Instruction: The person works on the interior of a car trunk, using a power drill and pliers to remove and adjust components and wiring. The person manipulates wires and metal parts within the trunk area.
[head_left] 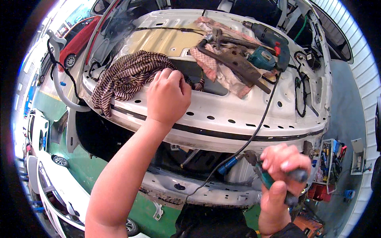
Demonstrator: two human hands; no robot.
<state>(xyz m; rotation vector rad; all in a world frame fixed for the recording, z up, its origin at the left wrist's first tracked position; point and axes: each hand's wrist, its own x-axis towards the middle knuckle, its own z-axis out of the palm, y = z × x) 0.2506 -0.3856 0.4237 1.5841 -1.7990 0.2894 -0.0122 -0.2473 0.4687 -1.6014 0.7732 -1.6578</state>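
My right hand [283, 166] is wrapped round a pair of pliers [265, 177] with green and dark handles, its metal jaws pointing up and left beside the rear edge of a stripped white car body. Near those jaws lies a blue-handled tool [229, 165]. Farther left, my left hand [168, 93] is curled into a fist over the white panel [216, 113], by the right end of a brown-and-cream striped cloth [133, 75]. Its fingertips and anything under them are hidden.
On the panel, a hammer [216, 36], a bent dark metal bar [234, 61] and a teal power tool [262, 58] lie on pink rags [204, 63]. A black cable [260, 127] trails over the edge. At right stands a tool cart [328, 158]; a white car [59, 194] is at left.
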